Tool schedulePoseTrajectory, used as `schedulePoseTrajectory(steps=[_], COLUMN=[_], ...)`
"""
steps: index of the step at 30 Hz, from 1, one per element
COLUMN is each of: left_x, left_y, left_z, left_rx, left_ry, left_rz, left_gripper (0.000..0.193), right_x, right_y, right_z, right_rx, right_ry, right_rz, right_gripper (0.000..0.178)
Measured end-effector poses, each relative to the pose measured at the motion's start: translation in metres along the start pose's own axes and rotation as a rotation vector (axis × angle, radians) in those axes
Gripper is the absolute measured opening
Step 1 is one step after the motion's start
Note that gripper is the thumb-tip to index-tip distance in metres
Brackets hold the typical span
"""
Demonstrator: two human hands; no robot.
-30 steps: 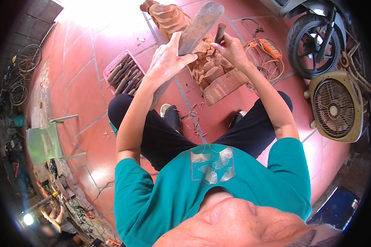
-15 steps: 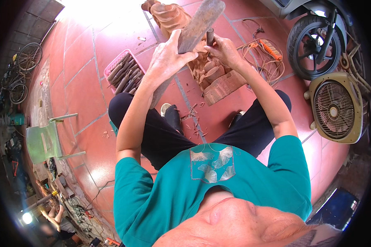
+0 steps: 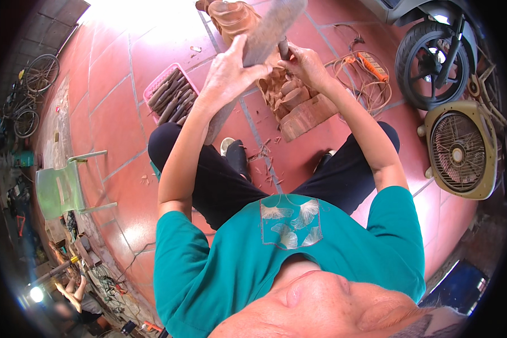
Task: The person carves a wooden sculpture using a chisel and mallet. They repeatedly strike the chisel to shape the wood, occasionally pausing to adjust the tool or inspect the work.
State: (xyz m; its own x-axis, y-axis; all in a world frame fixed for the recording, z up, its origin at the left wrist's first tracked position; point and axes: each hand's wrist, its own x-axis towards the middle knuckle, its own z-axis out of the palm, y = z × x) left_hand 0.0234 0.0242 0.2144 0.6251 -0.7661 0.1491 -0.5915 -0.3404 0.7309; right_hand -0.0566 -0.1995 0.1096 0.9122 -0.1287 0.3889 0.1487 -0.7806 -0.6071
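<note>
My left hand (image 3: 229,72) is wrapped round a long, flat wooden bat (image 3: 271,35). The bat slants across in front of me, its far end smeared by motion, its lower end reaching back under my forearm. In my right hand (image 3: 307,66) is a chisel, its dark round handle (image 3: 284,50) standing up out of the grip beside the bat. The chisel's blade is hidden by the hand. Below both hands lies a brown wood carving (image 3: 287,97) with rounded, folded shapes and a blocky near end. The bat and my hands cover its middle.
Left of the carving, a pink basket (image 3: 195,88) holds several chisels. Wood chips (image 3: 263,151) lie between my feet. At right are an orange power strip (image 3: 373,66) with tangled cords, a motorbike wheel (image 3: 432,66) and a box fan (image 3: 457,153). A green chair (image 3: 59,190) stands left.
The bat has swung slightly and its far end is now blurred. The chisel handle has shifted a little left and nearer the bat. Both hands keep their grips.
</note>
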Motion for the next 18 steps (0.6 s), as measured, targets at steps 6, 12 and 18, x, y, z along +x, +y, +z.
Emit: schedulePoseTrajectory(steps=[6,12,18], left_x=[0.003,0.001,-0.002], left_y=[-0.006,-0.017,-0.011], left_z=[0.008,0.003,-0.008], left_rx=[0.152,0.09,0.005], left_ry=[-0.055,-0.054,0.036], left_rz=[-0.129,-0.062,-0.057], left_gripper=[0.08,0.081,0.083], right_x=[-0.001,-0.007,-0.008], right_y=[-0.005,-0.003,0.002], right_z=[-0.001,-0.015,-0.035], right_rx=[0.039,0.072,0.121], right_ry=[-0.002,0.025,0.093], right_rz=[0.068,0.188,0.282], right_gripper=[0.026,0.028,0.033])
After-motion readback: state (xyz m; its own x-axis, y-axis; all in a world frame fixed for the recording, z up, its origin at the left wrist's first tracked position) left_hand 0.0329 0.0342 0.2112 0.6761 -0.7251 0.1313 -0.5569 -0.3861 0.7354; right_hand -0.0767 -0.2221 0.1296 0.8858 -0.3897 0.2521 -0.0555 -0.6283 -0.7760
